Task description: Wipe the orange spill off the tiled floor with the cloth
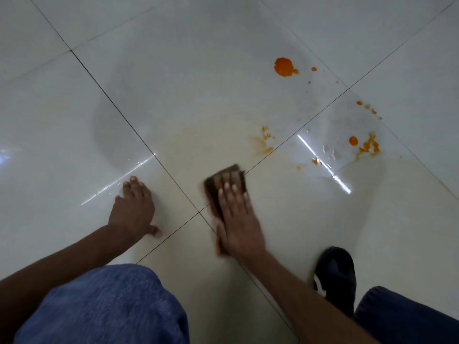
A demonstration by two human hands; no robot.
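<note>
Presses brown cloth (223, 181) under flat right hand (239, 220), braces spread left hand (134, 208) on glossy tiled floor (198, 83); risks smearing far-right orange spill (283, 67) with soiled cloth, or slipping.

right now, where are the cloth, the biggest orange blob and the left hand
cloth (211, 189), head view, on its dark left edge.
biggest orange blob (283, 67), head view, on its middle.
left hand (133, 207), head view, on the back of the hand.

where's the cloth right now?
Head view, lower centre: the cloth lies flat on the floor under the right hand, beside the grout-line crossing, on the near side of the orange spill.
</note>
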